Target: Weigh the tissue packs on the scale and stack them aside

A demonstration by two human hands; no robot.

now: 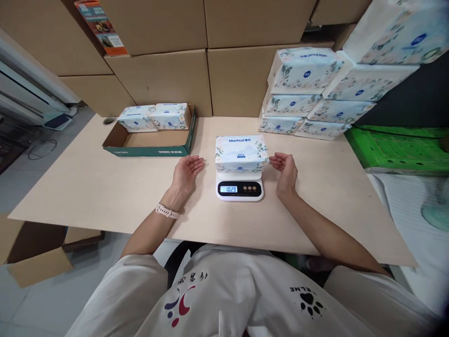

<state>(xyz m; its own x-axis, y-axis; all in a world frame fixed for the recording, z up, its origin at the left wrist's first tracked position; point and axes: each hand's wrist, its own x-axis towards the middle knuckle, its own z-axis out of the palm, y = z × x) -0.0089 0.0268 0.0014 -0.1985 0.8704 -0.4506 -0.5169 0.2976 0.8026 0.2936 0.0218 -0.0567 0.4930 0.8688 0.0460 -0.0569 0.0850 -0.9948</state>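
Observation:
A white tissue pack (241, 152) with a floral print lies on a small white kitchen scale (239, 190) at the middle of the table; the display is lit. My left hand (185, 172) rests on the table just left of the pack, fingers apart, holding nothing. My right hand (286, 171) is just right of the pack, fingers loosely curled and apart, also holding nothing. Neither hand touches the pack.
An open green-sided cardboard tray (150, 150) at the back left holds two tissue packs (154, 117). A stack of tissue packs (315, 93) stands at the back right. Cardboard boxes (196, 56) line the wall. A green crate (400, 150) sits to the right.

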